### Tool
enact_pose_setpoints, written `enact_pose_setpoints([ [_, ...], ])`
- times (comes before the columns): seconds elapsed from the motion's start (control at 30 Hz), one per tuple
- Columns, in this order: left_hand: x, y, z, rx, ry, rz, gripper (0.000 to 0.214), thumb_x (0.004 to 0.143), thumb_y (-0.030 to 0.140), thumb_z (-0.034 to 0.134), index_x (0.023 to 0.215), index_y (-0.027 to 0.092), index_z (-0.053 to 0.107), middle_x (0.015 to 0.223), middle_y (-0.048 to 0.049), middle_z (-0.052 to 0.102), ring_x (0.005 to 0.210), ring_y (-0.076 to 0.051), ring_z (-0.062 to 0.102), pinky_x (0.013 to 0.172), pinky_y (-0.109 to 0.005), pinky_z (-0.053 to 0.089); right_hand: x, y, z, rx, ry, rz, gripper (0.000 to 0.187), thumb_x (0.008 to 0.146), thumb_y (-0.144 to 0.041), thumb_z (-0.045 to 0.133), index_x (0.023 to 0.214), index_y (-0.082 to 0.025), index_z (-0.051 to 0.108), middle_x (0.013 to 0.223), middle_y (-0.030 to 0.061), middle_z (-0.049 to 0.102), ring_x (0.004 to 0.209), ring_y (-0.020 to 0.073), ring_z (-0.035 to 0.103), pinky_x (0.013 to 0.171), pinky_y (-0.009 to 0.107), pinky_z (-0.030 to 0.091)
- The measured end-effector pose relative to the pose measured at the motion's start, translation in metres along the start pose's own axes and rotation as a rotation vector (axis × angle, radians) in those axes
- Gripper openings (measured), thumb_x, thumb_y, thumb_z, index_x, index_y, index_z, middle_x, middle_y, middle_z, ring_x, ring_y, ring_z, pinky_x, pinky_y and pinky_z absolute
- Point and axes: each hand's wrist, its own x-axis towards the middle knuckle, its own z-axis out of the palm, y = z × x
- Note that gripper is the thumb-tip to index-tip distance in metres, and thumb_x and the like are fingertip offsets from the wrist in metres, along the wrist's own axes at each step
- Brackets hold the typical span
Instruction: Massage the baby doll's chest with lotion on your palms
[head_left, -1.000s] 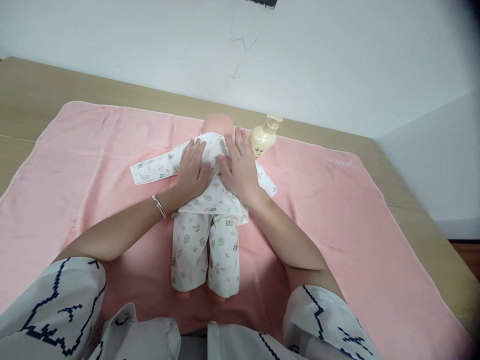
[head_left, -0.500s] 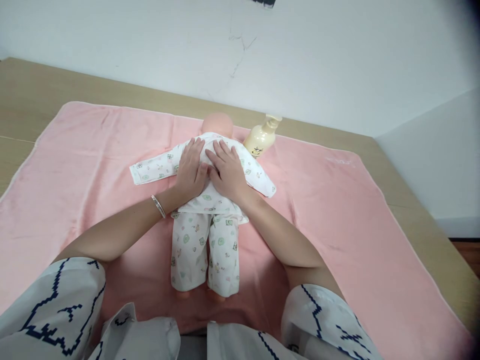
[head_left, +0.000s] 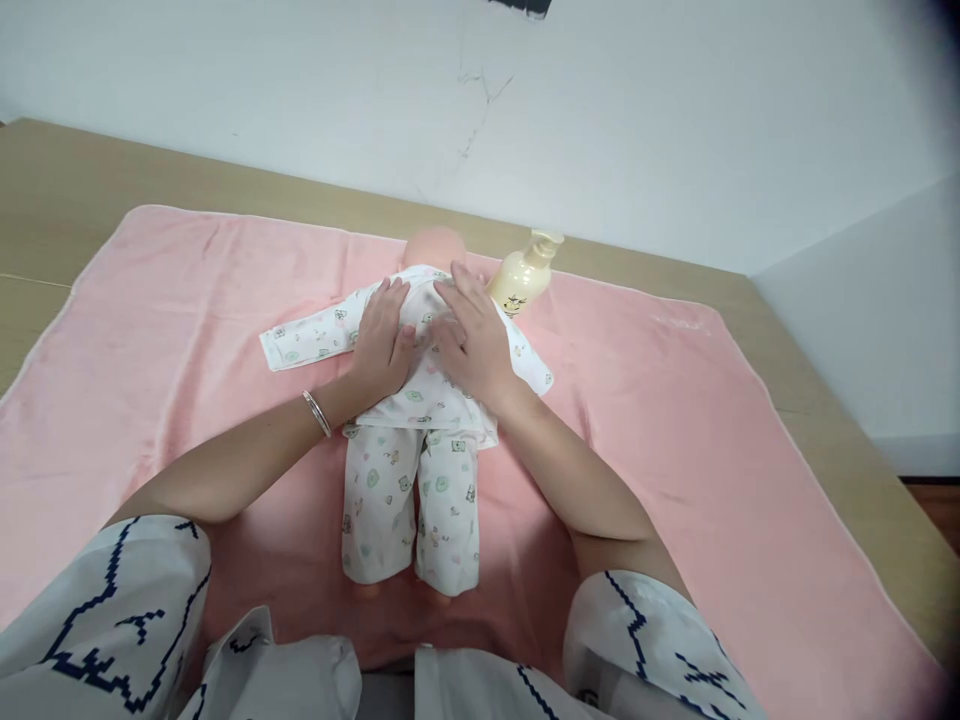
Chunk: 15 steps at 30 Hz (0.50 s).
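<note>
Left hand (head_left: 381, 340) and right hand (head_left: 480, 345) stand apart with a strip of shirt between them, both unclenched and gripping nothing. The left lies flat with its fingers together; the right is angled, its thumb blurred, so I cannot tell how much of that palm touches. Directly beneath them is the torso of a clothed doll (head_left: 424, 408), its head (head_left: 435, 247) just beyond the fingertips and its legs running back between the forearms. One shirt sleeve (head_left: 307, 345) reaches out to the left of the left hand, the other (head_left: 532, 366) comes out to the right of the right hand. A bottle (head_left: 523, 280) is just beyond the right hand, its base hidden by the shirt.

Left to right: a shiny, round metal bangle (head_left: 317, 413) circles the left wrist; the doll's shirt and straight trousers (head_left: 381, 505) are white cloth with small green and pink prints; its head is smooth and domed; the bottle is glossy, cream and round-shouldered. Beneath everything is a soft, creased pink blanket (head_left: 675, 450) with rounded corners, on a wood-toned table (head_left: 52, 180) that shows beyond both hands.

Counted: two hands, one bangle, one doll with two sleeves and two trouser legs, one bottle, one blanket.
</note>
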Motion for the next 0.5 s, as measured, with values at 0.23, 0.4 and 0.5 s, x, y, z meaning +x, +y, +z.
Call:
enact_pose_setpoints([
  [0.23, 0.0004, 0.0002, -0.0001, -0.003, -0.006, -0.029, 0.060, 0.101, 0.056, 0.021, 0.149, 0.023, 0.031, 0.155, -0.0133, 0.038, 0.150, -0.026, 0.026, 0.124, -0.050, 0.023, -0.0001, -0.0004, 0.0022, -0.014, -0.105, 0.032, 0.045, 0.094, -0.030, 0.040, 0.136, -0.019, 0.054, 0.156, 0.0095, 0.042, 0.150, 0.0252, 0.027, 0.124, 0.056, 0.019],
  [0.4, 0.0035, -0.0012, 0.0044, 0.070, -0.074, -0.126, 0.062, 0.099, 0.058, 0.031, 0.146, 0.019, 0.039, 0.156, -0.0154, 0.038, 0.151, -0.029, 0.025, 0.124, -0.054, 0.019, 0.0018, -0.0013, -0.0022, -0.054, -0.083, 0.014, 0.047, 0.096, -0.028, 0.037, 0.142, -0.023, 0.048, 0.159, 0.0060, 0.035, 0.153, 0.0230, 0.020, 0.124, 0.056, 0.017],
  [0.5, 0.0053, -0.0047, 0.0076, 0.094, -0.117, -0.170, 0.061, 0.098, 0.056, 0.033, 0.145, 0.018, 0.042, 0.157, -0.0156, 0.036, 0.150, -0.031, 0.025, 0.124, -0.058, 0.015, 0.0050, 0.0025, -0.0001, -0.099, -0.241, 0.013, 0.048, 0.098, -0.027, 0.034, 0.144, -0.021, 0.047, 0.159, 0.0088, 0.035, 0.152, 0.0252, 0.022, 0.123, 0.056, 0.018],
])
